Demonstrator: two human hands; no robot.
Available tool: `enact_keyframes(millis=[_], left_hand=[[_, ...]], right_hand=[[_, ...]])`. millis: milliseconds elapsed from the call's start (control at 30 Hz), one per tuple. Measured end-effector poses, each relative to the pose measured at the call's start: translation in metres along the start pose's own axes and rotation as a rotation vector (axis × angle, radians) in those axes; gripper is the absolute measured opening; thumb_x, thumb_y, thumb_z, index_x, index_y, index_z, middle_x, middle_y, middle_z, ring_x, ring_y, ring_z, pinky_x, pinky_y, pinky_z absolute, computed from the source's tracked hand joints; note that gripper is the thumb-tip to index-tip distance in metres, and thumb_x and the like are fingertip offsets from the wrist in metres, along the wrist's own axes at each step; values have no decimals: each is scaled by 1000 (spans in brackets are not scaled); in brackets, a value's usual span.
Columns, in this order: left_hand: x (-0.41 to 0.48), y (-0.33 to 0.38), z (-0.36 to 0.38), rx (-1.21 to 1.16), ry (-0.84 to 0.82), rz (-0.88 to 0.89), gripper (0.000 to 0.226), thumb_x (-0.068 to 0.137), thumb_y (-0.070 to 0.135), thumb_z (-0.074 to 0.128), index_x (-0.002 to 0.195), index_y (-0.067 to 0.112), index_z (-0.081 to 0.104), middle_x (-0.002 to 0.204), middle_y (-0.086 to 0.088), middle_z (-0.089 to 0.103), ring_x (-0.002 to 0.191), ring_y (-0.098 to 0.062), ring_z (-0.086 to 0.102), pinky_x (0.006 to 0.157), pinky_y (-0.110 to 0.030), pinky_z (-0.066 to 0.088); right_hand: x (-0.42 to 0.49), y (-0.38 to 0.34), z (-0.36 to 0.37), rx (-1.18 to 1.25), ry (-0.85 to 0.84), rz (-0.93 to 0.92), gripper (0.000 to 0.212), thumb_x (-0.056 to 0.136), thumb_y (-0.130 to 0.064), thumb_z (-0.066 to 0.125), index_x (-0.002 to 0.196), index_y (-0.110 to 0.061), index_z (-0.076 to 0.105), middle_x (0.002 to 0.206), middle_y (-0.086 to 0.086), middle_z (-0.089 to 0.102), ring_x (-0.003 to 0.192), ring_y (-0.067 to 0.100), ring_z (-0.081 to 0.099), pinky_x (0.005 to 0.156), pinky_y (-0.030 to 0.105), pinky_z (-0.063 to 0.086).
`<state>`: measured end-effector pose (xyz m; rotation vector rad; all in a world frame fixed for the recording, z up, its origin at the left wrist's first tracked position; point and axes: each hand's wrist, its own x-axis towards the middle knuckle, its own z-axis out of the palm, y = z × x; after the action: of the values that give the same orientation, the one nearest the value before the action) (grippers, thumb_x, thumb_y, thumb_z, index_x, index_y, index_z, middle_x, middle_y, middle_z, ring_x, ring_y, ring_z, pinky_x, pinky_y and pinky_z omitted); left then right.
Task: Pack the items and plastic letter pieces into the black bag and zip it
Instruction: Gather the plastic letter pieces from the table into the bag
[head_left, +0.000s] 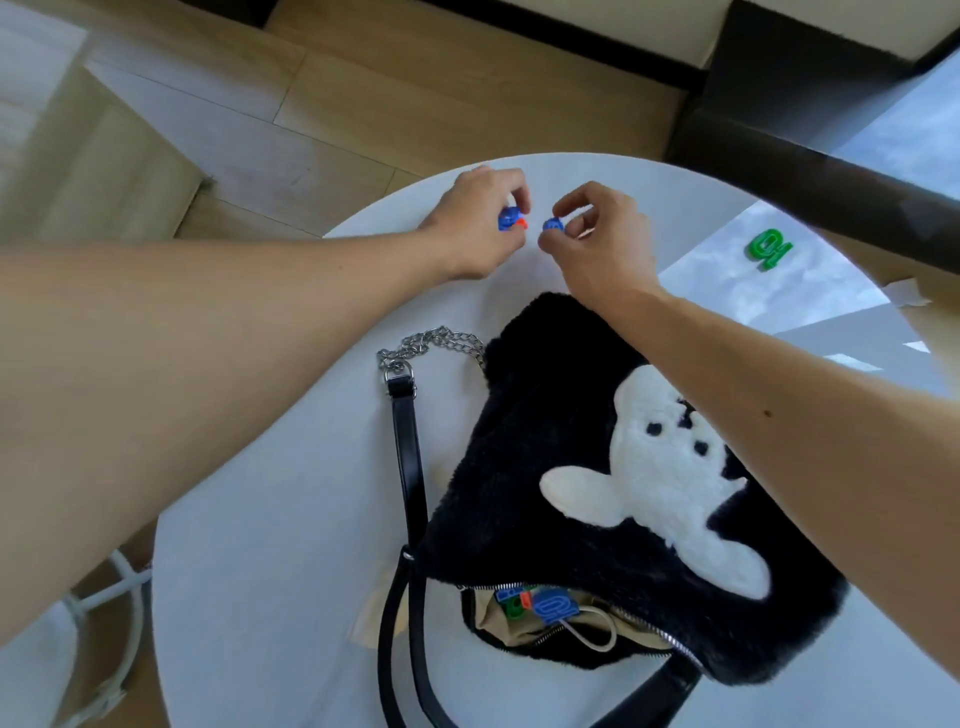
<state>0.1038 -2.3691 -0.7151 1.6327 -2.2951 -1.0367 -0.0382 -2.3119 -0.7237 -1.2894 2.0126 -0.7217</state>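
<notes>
- The left grip (478, 228) is over the far part of the round white desk (270, 519), fingers curled, pinching a blue plastic piece (506, 218); an orange piece (521, 224) shows at its fingertips, touching the blue one.
- The right grip (597, 244) is just beside it, thumb and forefinger pinching a second small blue piece (552, 225). The two hands are close but apart.
- The black bag (561, 441), fluffy with a white rabbit patch (670, 483) on its face, lies flat on the desk beneath the right forearm, its mouth towards the camera.
- The zip (670, 642) is open. Inside, against a tan lining, lie blue letter pieces (555, 608), a green one (514, 609) and a bit of orange (525, 600), with a looped white cord (595, 636) beside them.
- The bag's black strap (408, 457) runs along the desk on the left side of the bag and joins a silver chain (431, 340) curled near the bag's far corner.
- Two green letter pieces (769, 248) lie on the desk far to the right, well apart from both hands and the bag.
- Wooden floor (467, 83) shows beyond the desk.
</notes>
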Motion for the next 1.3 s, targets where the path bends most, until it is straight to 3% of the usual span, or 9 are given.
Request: enact_keyframes(millis=[133,233,367,533,633,733,900,1167,1300], left_hand=[[-19,36,8,-1179,-28,-526,17,91,9,46,86,9,63,78,-11,55,60,-22,47,50,-27,41],[-26,49,16,-1450,-115,-568,25,90,11,36,77,10,57,79,-11,53,58,-20,42,48,-25,36],[-28,68,27,-1397,-77,-621,41,106,36,29,84,11,53,68,-6,50,50,-17,34,46,-25,27],[-35,85,30,-1344,-51,-721,37,105,31,37,76,12,49,69,-7,49,44,-12,30,37,-20,21],[-43,92,29,-1371,-75,-738,38,105,31,35,78,9,52,69,-8,50,46,-12,32,40,-19,23],[-53,100,29,-1403,-107,-729,40,106,32,33,82,7,54,69,-9,52,49,-13,36,40,-20,27],[-76,115,31,-1433,-149,-730,42,105,35,33,87,5,56,72,-11,54,50,-14,41,40,-20,34],[-103,141,27,-1375,-150,-749,48,105,42,34,93,3,59,84,-14,57,59,-17,49,45,-23,46],[-116,156,21,-1450,-194,-614,59,103,53,27,107,4,59,86,-11,56,68,-19,54,59,-28,53]], right_hand=[[-17,-18,-18,225,45,-138,17,77,-17,72,92,-13,64,74,-5,62,63,7,55,60,24,47],[-25,-22,-30,145,21,-203,10,76,-18,76,80,-13,68,79,-5,66,67,6,56,64,23,48],[-28,-9,-49,-22,-50,-300,12,80,-27,76,86,-17,77,85,0,59,72,8,52,66,23,45],[-6,48,-89,-242,310,-57,20,89,-27,65,108,-20,61,113,5,55,96,11,53,85,31,52],[4,92,-114,-588,116,171,56,90,-27,66,142,-25,46,140,11,37,130,29,41,101,42,45],[4,116,-123,-672,-46,122,55,90,-22,69,141,-26,51,135,13,40,125,35,46,93,43,47],[-11,119,-120,-673,-84,15,24,93,-13,64,114,-24,66,119,12,51,100,37,58,74,34,40],[-65,53,-142,-263,1,-268,29,91,-16,68,118,-23,58,102,3,62,85,11,59,65,16,44],[-115,-4,-149,2,-115,-431,40,85,-13,71,120,-13,51,91,4,64,81,13,60,69,26,54]])
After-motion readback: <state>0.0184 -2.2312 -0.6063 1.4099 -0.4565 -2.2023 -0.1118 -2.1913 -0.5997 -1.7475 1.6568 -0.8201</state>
